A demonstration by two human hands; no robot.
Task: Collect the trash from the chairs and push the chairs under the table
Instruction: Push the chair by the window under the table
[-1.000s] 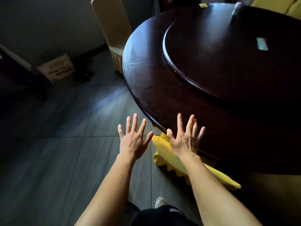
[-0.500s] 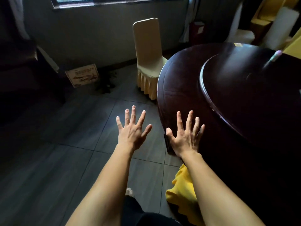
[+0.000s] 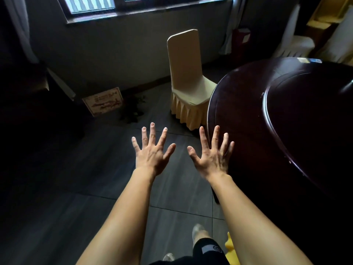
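Ahead, a cream-covered chair point(image 3: 183, 60), skirt pleated, stands beside the dark table point(image 3: 244, 104).

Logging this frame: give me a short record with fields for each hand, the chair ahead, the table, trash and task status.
left hand: open, fingers spread, holds nothing, above the floor
right hand: open, fingers spread, holds nothing, near the table edge
chair: cream cover, upright, at the table edge
trash: none seen on the chair
table: dark, round, turntable on top
status: chair not yet pushed under
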